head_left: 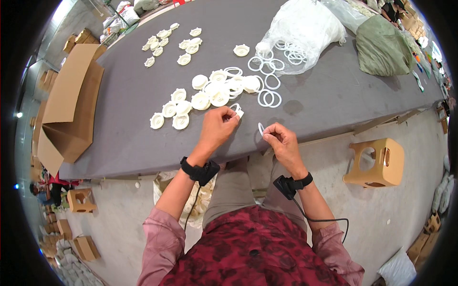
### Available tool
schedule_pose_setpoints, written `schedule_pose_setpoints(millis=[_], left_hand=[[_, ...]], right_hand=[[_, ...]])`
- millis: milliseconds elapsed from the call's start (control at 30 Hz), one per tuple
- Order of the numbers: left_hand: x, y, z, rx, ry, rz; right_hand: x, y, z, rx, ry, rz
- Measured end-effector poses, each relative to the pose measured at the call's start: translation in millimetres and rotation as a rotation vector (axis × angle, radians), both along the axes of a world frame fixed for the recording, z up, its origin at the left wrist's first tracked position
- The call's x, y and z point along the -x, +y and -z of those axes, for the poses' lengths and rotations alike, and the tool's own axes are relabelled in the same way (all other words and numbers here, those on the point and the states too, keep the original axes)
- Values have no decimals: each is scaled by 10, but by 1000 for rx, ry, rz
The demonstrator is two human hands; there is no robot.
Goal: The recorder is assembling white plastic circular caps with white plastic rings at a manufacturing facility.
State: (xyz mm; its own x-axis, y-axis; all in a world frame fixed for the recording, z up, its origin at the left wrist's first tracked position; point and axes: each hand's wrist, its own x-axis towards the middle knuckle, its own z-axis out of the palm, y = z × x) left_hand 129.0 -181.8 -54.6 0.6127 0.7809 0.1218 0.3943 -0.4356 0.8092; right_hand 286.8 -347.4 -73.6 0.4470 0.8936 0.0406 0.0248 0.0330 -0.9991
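Over the near edge of the grey table, my left hand (pixel 221 125) pinches a small white plastic piece (pixel 239 113). Fingers cover part of it, so its full shape cannot be made out; a thin curved rim shows at its top. To the right and slightly lower, my right hand (pixel 282 142) grips a thin white ring (pixel 261 128) between thumb and forefinger, held on edge. The two hands are apart. Just beyond my left hand lies a pile of round cream plastic caps (pixel 219 95), with white rings (pixel 269 98) among them and to their right.
A clear plastic bag (pixel 305 35) spills more rings at the far right of the table (pixel 138 138), beside a green sack (pixel 384 47). Loose caps (pixel 184 59) lie farther back. An open cardboard box (pixel 71 105) stands at the left. A tan stool (pixel 377 163) is on the floor at right.
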Motion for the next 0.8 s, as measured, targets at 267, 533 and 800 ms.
schedule_pose_setpoints(millis=[267,533,800], left_hand=[[274,-370,27,1004,-512,-7],[314,-681,55,915,-612,59],[415,-779,152,990,-767,-6]], right_hand=[[273,98,-258,-169,-353,3],[395,99,-273,-314,-713,21],[518,22,-281,-325,-601,37]])
